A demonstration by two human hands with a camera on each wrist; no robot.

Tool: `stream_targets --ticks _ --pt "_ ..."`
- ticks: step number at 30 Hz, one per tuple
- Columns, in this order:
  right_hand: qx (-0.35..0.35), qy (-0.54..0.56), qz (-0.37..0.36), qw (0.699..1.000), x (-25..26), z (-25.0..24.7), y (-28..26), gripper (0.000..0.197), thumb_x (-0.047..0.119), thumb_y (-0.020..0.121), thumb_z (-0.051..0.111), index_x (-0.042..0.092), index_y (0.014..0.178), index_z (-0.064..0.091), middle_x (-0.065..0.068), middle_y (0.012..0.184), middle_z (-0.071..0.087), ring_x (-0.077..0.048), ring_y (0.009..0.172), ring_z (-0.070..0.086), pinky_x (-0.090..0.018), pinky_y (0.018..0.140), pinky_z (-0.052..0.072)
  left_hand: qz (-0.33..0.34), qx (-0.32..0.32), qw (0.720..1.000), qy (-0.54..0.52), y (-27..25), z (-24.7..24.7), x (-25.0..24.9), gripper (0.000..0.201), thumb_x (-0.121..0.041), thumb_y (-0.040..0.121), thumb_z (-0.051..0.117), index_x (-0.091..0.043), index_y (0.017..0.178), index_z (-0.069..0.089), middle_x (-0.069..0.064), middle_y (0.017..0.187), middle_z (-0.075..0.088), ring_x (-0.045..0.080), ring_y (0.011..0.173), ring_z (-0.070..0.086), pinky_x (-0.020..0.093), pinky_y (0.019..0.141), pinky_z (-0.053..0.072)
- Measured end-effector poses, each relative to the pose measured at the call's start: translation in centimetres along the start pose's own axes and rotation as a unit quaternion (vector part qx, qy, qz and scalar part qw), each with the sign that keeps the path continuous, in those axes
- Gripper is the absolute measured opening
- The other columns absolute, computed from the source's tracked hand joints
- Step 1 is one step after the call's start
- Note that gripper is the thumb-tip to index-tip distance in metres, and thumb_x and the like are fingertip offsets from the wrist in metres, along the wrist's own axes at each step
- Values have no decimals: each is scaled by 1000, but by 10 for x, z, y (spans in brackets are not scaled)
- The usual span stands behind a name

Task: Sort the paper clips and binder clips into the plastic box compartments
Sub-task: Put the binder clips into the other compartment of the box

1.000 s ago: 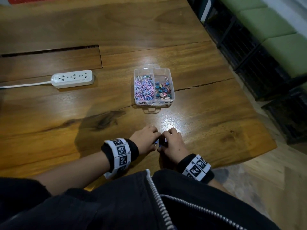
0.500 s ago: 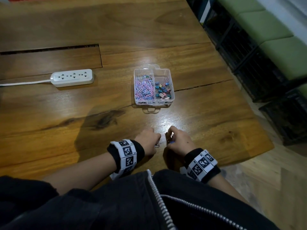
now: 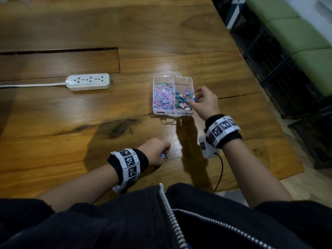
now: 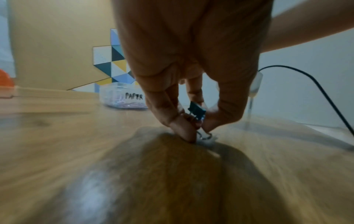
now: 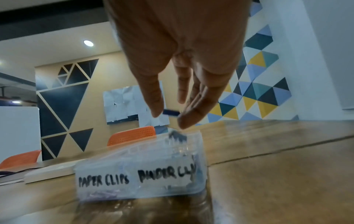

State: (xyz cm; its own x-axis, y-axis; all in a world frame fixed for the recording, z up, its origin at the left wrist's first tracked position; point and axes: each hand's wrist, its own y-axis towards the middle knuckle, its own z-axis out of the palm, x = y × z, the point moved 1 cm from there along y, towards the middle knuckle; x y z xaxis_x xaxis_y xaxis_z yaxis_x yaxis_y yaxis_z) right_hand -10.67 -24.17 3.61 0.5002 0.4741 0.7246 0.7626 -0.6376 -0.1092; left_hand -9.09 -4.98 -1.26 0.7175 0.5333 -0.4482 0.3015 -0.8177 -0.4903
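Observation:
A clear plastic box [image 3: 190, 81] stands mid-table. Its left compartment holds pink and blue paper clips [image 3: 162, 97], its right one coloured binder clips [image 3: 182, 102]. My right hand [image 3: 195, 98] hovers over the right compartment and pinches a dark blue binder clip [image 5: 171, 112] between thumb and fingers, just above the box [image 5: 107, 171] labelled PAPER CLIPS and BINDER CLIPS. Near the front edge, my left hand [image 3: 164, 155] pinches a teal-blue binder clip [image 4: 197, 111] whose wire handles touch the wooden table [image 4: 76, 144].
A white power strip [image 3: 89, 81] with its cord lies left of the box. A long slot [image 3: 59, 51] cuts the tabletop behind it. Black crates [image 3: 269, 60] and green cushions stand beyond the table's right edge. A black cable [image 3: 220, 173] hangs from my right wrist.
My right hand has left the front edge and travelled forward to the box's right compartment with a blue clip. My left hand stays near the front edge, holding its own clip.

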Motion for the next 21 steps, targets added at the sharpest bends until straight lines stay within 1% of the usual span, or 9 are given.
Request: stream_targets --ticks 2,5,8,10,13,16,18,19,21 --pt "-7 -17 0 1000 -3 7 8 38 17 81 63 10 117 50 -3 111 53 -16 101 51 -29 89 46 -6 -4 1000 -25 -1 -3 3 13 -12 81 57 -20 82 47 -3 85 52 14 80 49 24 66 37" --pt "-4 -72 -6 997 -14 18 7 26 21 84 57 14 109 58 -6 116 55 -23 112 48 -38 96 43 -15 -16 997 -69 -1 -8 7 17 -9 79 60 -21 75 49 -4 83 53 12 78 50 21 64 39" --pt "31 -129 -9 991 -20 26 -4 25 23 88 53 13 109 61 -7 122 52 -25 118 39 -36 99 34 -26 -30 993 -114 0 -14 8 22 -7 79 62 -20 69 48 -4 78 54 12 75 51 16 60 40" --pt "42 -119 -13 992 -24 29 -11 25 20 89 52 9 109 62 -9 122 52 -25 115 39 -32 97 32 -34 -46 987 -152 2 -20 6 26 -6 79 63 -21 66 47 -7 72 52 10 72 51 13 56 36" --pt "45 -92 -1 995 -28 31 -24 24 17 88 53 8 108 63 -8 117 53 -22 112 39 -27 95 31 -26 -107 974 -198 5 -41 -5 30 -5 79 64 -24 63 47 -10 70 51 7 71 50 11 55 38" --pt "64 -100 6 993 -36 33 -41 21 17 85 56 11 103 65 -6 114 54 -22 111 41 -32 99 34 -5 -180 953 -243 15 -70 -21 31 -4 78 65 -24 63 47 -10 67 50 1 62 46 7 53 42" --pt "80 -79 18 993 -42 33 -55 19 15 83 58 11 100 65 -5 113 54 -21 110 46 -36 101 40 2 -212 940 -268 26 -82 -30 28 -2 78 64 -22 65 49 -8 68 51 2 62 47 10 57 45" --pt "87 -78 17 993 -45 32 -62 19 15 83 59 11 100 66 -5 113 55 -21 109 47 -38 100 42 4 -216 935 -281 32 -84 -33 26 -1 77 64 -21 66 50 -6 69 52 5 63 49 15 60 46" --pt "99 -104 5 990 -47 29 -77 20 14 83 60 10 101 67 -5 114 55 -20 110 47 -35 99 42 6 -202 938 -280 41 -82 -40 21 0 78 63 -17 71 53 0 74 55 10 67 53 21 64 49"
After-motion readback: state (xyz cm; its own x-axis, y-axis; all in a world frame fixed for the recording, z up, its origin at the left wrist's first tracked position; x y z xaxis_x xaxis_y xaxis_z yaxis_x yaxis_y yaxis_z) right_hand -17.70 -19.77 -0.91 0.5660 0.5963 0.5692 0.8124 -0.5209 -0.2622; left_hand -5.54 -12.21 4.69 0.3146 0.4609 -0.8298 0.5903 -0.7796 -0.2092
